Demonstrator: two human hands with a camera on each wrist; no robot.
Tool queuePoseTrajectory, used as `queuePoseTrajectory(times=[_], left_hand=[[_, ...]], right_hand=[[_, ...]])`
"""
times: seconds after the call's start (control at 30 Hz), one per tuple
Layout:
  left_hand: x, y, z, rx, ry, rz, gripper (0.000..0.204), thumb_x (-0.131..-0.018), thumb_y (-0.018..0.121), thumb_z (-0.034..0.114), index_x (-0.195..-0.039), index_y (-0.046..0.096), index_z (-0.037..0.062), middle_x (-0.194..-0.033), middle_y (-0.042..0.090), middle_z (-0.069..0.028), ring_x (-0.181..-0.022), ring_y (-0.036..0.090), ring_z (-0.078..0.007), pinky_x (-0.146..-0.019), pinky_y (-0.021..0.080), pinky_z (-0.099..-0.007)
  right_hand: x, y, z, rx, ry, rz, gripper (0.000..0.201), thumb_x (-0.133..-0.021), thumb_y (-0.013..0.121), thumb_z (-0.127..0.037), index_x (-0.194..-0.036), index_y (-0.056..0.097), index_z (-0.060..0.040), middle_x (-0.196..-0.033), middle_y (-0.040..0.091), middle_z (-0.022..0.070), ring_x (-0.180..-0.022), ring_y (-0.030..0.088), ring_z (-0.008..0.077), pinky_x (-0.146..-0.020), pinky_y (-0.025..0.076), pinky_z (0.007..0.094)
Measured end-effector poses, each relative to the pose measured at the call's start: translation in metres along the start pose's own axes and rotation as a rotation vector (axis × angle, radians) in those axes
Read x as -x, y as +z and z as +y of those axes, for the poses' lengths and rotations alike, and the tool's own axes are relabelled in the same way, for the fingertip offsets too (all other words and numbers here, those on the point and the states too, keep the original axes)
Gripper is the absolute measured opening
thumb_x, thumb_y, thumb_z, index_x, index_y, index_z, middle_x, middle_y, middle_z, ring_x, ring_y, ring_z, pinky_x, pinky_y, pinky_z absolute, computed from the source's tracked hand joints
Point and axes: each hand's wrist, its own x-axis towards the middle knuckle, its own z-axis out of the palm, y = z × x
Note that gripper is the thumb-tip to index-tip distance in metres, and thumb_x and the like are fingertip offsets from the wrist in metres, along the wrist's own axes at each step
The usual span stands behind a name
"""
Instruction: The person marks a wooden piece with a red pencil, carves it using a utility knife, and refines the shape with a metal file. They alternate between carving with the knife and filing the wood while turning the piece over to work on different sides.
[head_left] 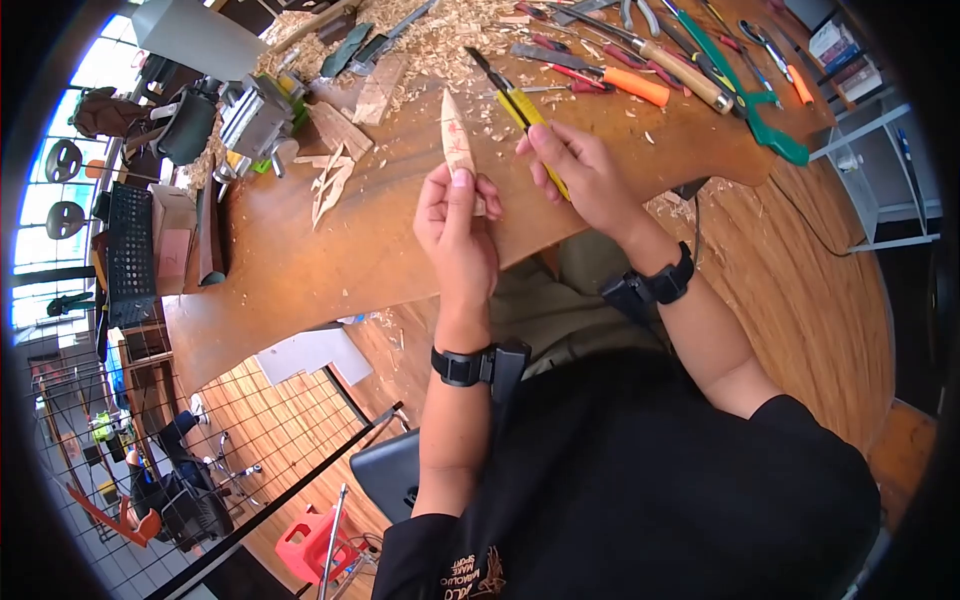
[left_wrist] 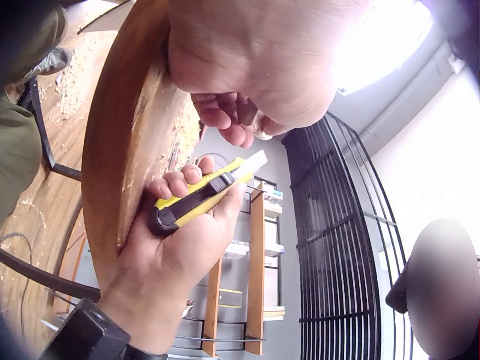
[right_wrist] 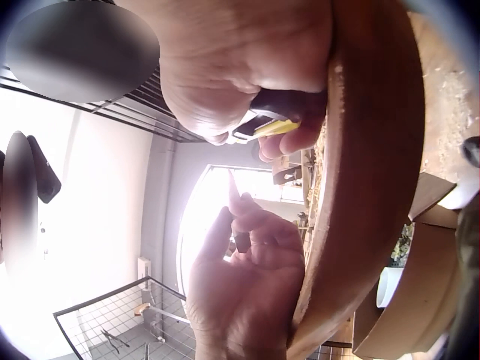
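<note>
My left hand (head_left: 457, 225) pinches the lower end of a pale, pointed piece of wood (head_left: 452, 125), thumb on its face. Red marks show on the wood, and its tip points away from me. In my right hand (head_left: 590, 185) is a yellow box cutter (head_left: 518, 105), gripped round its body with the blade end pointing up and left, apart from the wood. The left wrist view shows fingers wrapped on the cutter (left_wrist: 202, 199), thumb along its side. In the right wrist view the wood's tip (right_wrist: 233, 191) rises above the left fingers. Both hands are over the table's near edge.
Wood shavings (head_left: 420, 60) cover the back of the wooden table (head_left: 290, 265). Left stands a vise (head_left: 255, 125), beside split wood offcuts (head_left: 335, 185). At the back right lie an orange-handled tool (head_left: 635, 86), a wooden-handled tool (head_left: 690, 78) and a green-handled tool (head_left: 775, 138).
</note>
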Motion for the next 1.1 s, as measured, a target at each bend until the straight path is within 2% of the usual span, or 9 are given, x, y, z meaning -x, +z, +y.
queuePoseTrajectory(times=[0.13, 0.27, 0.67, 0.73, 1.1], left_hand=[[-0.0009, -0.0012, 0.0001, 0.057, 0.009, 0.009, 0.016, -0.105, 0.057, 0.016, -0.109, 0.060, 0.0009, -0.086, 0.063, -0.0077, -0.073, 0.055, -0.0129, -0.067, 0.044, -0.0249], [-0.0004, -0.0039, -0.0008, 0.071, 0.008, 0.022, 0.015, -0.104, 0.058, 0.015, -0.109, 0.060, 0.0015, -0.086, 0.064, -0.0068, -0.073, 0.056, -0.0118, -0.066, 0.044, -0.0243], [-0.0004, -0.0035, -0.0006, 0.089, 0.012, 0.002, 0.016, -0.105, 0.058, 0.014, -0.112, 0.059, 0.0003, -0.087, 0.064, -0.0058, -0.073, 0.057, -0.0109, -0.065, 0.045, -0.0240], [-0.0003, -0.0035, -0.0005, 0.078, 0.012, -0.003, 0.016, -0.105, 0.058, 0.014, -0.113, 0.059, 0.0001, -0.087, 0.064, -0.0059, -0.073, 0.057, -0.0110, -0.065, 0.045, -0.0240], [0.0007, -0.0030, -0.0004, 0.069, 0.009, 0.021, 0.016, -0.105, 0.058, 0.014, -0.114, 0.059, 0.0004, -0.086, 0.064, -0.0058, -0.073, 0.057, -0.0108, -0.065, 0.045, -0.0238]], right_hand=[[-0.0009, -0.0042, -0.0003, -0.142, -0.023, 0.014, 0.046, -0.108, 0.049, -0.046, -0.101, 0.063, -0.0030, -0.072, 0.057, 0.0007, -0.059, 0.052, 0.0065, -0.054, 0.044, 0.0226], [-0.0005, -0.0039, 0.0016, -0.131, -0.041, 0.008, 0.046, -0.109, 0.045, -0.047, -0.106, 0.063, -0.0040, -0.071, 0.056, -0.0007, -0.060, 0.052, 0.0054, -0.053, 0.042, 0.0215], [0.0006, 0.0012, -0.0003, -0.005, -0.031, 0.026, 0.044, -0.109, 0.048, -0.046, -0.105, 0.063, -0.0042, -0.072, 0.057, -0.0005, -0.061, 0.052, 0.0052, -0.054, 0.042, 0.0214], [0.0008, 0.0026, -0.0020, -0.010, -0.021, 0.046, 0.044, -0.107, 0.051, -0.047, -0.099, 0.063, -0.0052, -0.070, 0.056, -0.0023, -0.059, 0.052, 0.0039, -0.053, 0.043, 0.0210], [0.0000, 0.0031, 0.0046, -0.015, -0.047, 0.035, 0.045, -0.106, 0.054, -0.047, -0.102, 0.064, -0.0033, -0.070, 0.056, -0.0025, -0.059, 0.051, 0.0036, -0.053, 0.041, 0.0209]])
